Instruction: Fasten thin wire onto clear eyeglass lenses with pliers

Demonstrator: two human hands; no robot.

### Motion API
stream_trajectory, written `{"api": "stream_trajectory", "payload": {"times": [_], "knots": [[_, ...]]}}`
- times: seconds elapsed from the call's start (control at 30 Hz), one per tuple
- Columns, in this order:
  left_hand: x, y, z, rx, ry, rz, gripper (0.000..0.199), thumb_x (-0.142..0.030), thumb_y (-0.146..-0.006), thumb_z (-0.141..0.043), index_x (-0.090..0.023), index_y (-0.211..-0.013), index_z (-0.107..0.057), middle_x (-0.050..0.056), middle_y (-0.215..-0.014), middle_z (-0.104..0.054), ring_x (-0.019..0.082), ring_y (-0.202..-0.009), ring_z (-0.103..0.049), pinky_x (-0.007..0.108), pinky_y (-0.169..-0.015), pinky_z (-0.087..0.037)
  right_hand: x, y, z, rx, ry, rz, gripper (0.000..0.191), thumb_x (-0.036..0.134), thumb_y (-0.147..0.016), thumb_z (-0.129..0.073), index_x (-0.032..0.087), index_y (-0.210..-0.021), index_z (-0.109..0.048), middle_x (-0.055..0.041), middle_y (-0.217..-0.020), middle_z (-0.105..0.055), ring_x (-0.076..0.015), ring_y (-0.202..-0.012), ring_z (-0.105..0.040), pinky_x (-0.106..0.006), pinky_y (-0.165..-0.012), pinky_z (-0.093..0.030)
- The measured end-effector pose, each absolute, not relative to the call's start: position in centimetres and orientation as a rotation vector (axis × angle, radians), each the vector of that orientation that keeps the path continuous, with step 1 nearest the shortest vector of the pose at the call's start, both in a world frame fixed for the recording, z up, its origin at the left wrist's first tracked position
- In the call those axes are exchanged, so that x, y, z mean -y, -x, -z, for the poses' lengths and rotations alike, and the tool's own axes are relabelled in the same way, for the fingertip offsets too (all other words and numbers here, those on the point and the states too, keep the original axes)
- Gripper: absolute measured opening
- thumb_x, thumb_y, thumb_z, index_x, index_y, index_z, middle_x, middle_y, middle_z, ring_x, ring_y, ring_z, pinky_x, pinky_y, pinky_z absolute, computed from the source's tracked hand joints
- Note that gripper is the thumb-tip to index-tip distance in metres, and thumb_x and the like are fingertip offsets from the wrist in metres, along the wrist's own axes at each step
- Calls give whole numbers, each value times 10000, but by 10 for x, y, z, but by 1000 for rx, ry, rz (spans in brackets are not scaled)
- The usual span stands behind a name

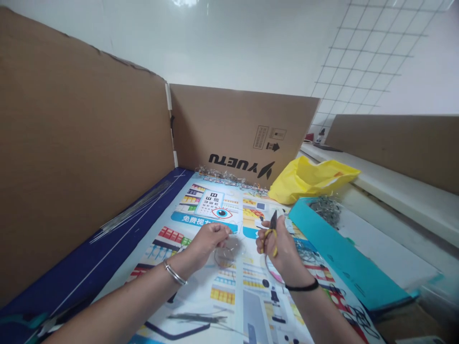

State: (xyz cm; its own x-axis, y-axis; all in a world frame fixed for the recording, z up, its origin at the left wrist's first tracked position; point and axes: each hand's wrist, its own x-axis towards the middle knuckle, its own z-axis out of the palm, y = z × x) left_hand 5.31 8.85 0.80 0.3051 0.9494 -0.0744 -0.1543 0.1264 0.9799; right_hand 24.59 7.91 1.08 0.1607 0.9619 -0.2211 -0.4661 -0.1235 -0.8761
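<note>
Fingertips (225,231) of the left hand (208,241) look pressed together, pinching a thin wire (227,265) whose ends are too faint to make out. Its loop hangs just below and to the right of them, between the two hands but nearer the left; roughly round, it shows no clear long axis. The right hand (283,246) curls around a yellow-handled tool (274,221), its dark tip pointing forward, apart from the loop. Slender and greyish, the wire blurs against the printed sheet (193,291) beneath; farther right lies a turquoise box (344,260).
</note>
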Motion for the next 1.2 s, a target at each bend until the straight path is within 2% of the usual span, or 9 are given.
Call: {"api": "stream_trajectory", "payload": {"times": [0.1, 0.27, 0.4, 0.57, 0.7, 0.83, 0.97, 1.1, 1.2], "knots": [[-91, -52, -7, -940, -1081, -1012, 239, -350, -673, -672, -139, -670, -560, -30, -603, -507, 62, -490, -386, 229, -550, -329, -78, -244, -13, 462, 1096, -1437, 472, 686, -789, -377, 222, -779, -464, 28, -529, -530, -138, -439, -524, -286, -461, -429], [-94, -51, -4, -933, -1048, -1047, 231, -345, -674, -665, -146, -650, -549, -46, -552, -464, 69, -485, -393, 219, -532, -335, -71, -235, -19, 587, 931, -1574, 231, 383, -736, -654, 223, -827, -514, 16, -727, -601, -138, -642, -584, -338, -665, -491], [-95, -50, -2, -885, -997, -1080, 237, -333, -654, -684, -148, -627, -538, -44, -559, -469, 66, -479, -394, 230, -550, -367, -72, -233, -14, 493, 1096, -1619, 286, 481, -781, -556, 208, -721, -496, 14, -618, -561, -148, -565, -568, -375, -630, -488], [-97, -49, 0, -912, -992, -1087, 227, -323, -669, -677, -142, -627, -548, -37, -550, -472, 68, -489, -407, 212, -508, -323, -73, -235, -13, 480, 924, -1602, 200, 415, -779, -590, 229, -811, -525, 11, -725, -611, -156, -663, -596, -366, -669, -488], [-97, -49, 2, -899, -959, -1097, 212, -309, -675, -674, -142, -641, -549, -42, -547, -461, 66, -490, -404, 213, -520, -338, -71, -236, -21, 387, 1010, -1714, 245, 414, -805, -544, 201, -692, -497, -22, -663, -593, -180, -671, -598, -398, -685, -489], [-98, -49, 3, -911, -983, -1081, 233, -328, -689, -666, -146, -616, -541, -36, -529, -461, 69, -489, -408, 209, -499, -319, -69, -235, -23, 691, 886, -1529, 205, 417, -781, -572, 240, -881, -548, -12, -814, -618, -174, -776, -599, -363, -720, -484], [-97, -49, 3, -890, -943, -1080, 243, -332, -669, -687, -150, -620, -534, -38, -546, -474, 67, -490, -410, 211, -507, -325, -69, -232, -16, 650, 1118, -1615, 324, 511, -792, -512, 239, -968, -533, -11, -702, -595, -164, -623, -580, -320, -582, -458], [-97, -50, 4, -911, -981, -1084, 259, -368, -682, -674, -150, -629, -544, -32, -560, -495, 71, -495, -425, 212, -512, -331, -68, -237, -21, 1187, 1299, -1078, 379, 558, -790, -490, 229, -962, -567, -19, -733, -596, -162, -603, -528, -277, -524, -388], [-98, -50, 5, -919, -975, -1073, 252, -369, -676, -678, -149, -658, -557, -33, -576, -504, 72, -500, -431, 218, -541, -357, -65, -244, -29, 1745, 1485, -451, 300, 489, -766, -560, 221, -891, -612, -48, -836, -627, -215, -766, -550, -329, -673, -400]]}}
